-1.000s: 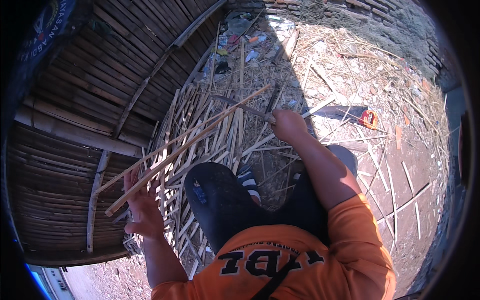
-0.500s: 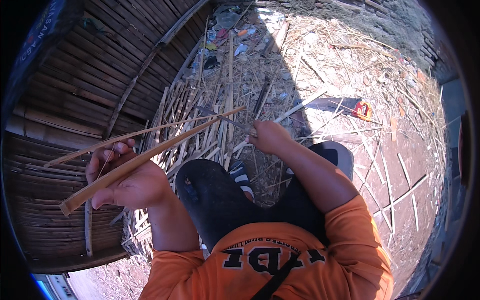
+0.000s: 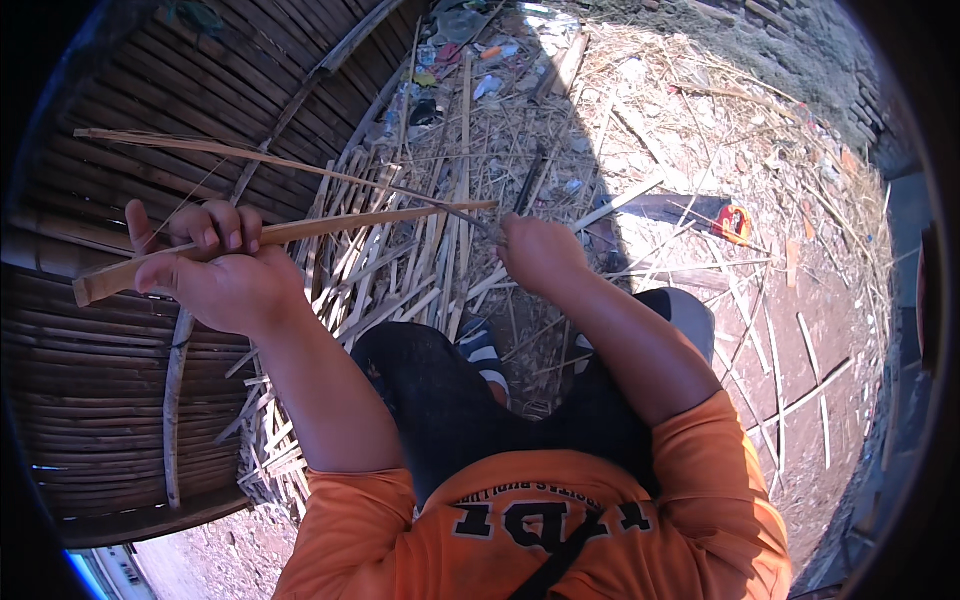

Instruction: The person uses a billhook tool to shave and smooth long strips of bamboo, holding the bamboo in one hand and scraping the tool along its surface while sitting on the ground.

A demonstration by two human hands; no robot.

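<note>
My left hand (image 3: pixel 232 285) is closed round the thick end of a long bamboo strip (image 3: pixel 345 222), its fingers curled over the top and the thumb along the lower side. The strip runs to the right and tapers near my other hand. My right hand (image 3: pixel 540 257) is closed on a knife (image 3: pixel 458 212), whose handle is mostly hidden in the fist. Its narrow blade points up and left, across the strip near its far end. A thinner bamboo sliver (image 3: pixel 225 150) slants away from the blade to the upper left, apart from the thick strip.
Cut bamboo strips (image 3: pixel 380 285) lie heaped beyond my left knee. A woven bamboo wall (image 3: pixel 120 400) rises close on the left. A saw (image 3: pixel 735 222) with a red and yellow handle lies on the right. Shavings and litter cover the ground ahead; loose sticks (image 3: pixel 780 390) lie to the right.
My left hand has moved up and left with the bamboo strip, its fingers now curled over it. The thin sliver's free end has swung upward, away from the strip. The right hand has barely moved.
</note>
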